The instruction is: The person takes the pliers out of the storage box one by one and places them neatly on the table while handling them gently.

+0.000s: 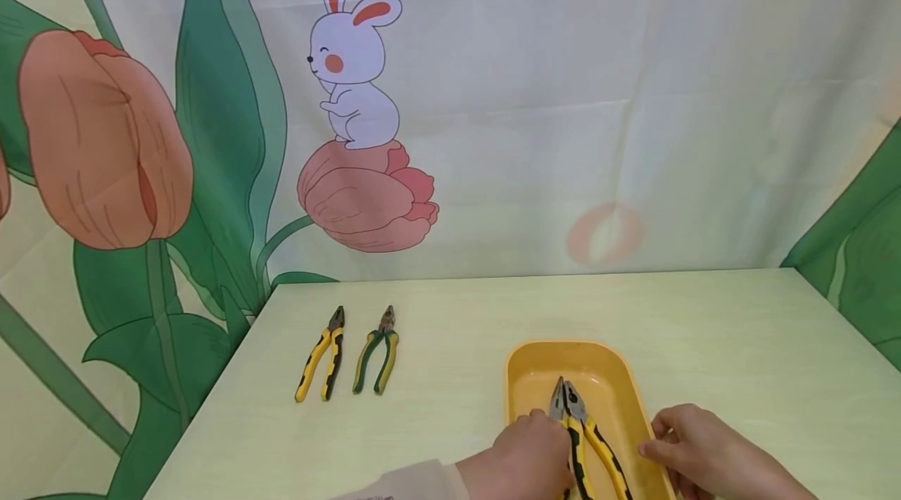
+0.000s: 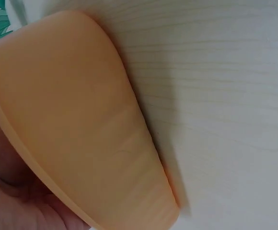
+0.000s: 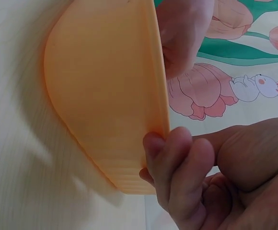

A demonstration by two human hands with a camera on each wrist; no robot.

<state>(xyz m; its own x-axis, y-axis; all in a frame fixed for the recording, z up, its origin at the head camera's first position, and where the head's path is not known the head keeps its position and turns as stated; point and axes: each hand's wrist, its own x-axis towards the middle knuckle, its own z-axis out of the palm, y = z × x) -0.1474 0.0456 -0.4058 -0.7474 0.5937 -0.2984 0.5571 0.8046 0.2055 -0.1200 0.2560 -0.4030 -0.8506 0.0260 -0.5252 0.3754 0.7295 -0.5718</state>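
Observation:
A yellow plastic tray (image 1: 524,367) stands at the front right of the table. Inside it lie what look like two pairs of pliers side by side, one (image 1: 598,445) with black-and-yellow handles in plain sight. My left hand (image 1: 531,453) reaches over the tray's left rim and grips the handles of the left pliers (image 1: 557,404); its fingertips are hidden in the head view. At the right rim, my right hand (image 1: 704,449) pinches the tray edge between thumb and curled fingers (image 3: 177,163). The tray's outer wall (image 2: 76,120) fills much of the left wrist view.
On the table's left side lie black-and-yellow pliers (image 1: 328,355) and, beside them, smaller green-handled pliers (image 1: 380,351), jaws toward the back. A cloth (image 1: 521,116) printed with a rabbit and tulips hangs behind the pale wood-grain table (image 1: 436,328).

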